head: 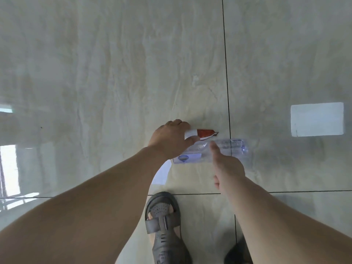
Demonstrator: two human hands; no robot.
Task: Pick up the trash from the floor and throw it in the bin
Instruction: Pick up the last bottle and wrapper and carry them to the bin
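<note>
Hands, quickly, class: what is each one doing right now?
Left hand: grips a red and white wrapper.
Right hand: open, holding nothing, fingers reaching over the clear plastic bottle.

Indoor room, likely a home: glossy marble-look floor tiles (114, 73), sandalled foot (163, 225).

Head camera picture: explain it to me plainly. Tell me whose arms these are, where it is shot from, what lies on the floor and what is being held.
There is no machine here. One wide camera sits on a person's head and looks down, so both bare arms belong to the wearer. The left hand pinches a red and white wrapper just above the tiled floor. The right hand is open, fingers straight, reaching over a clear plastic bottle that lies on its side; contact cannot be told. A white sheet of paper lies under the left arm. Below, a grey sandal shows on the person's foot. No bin is in view.
</note>
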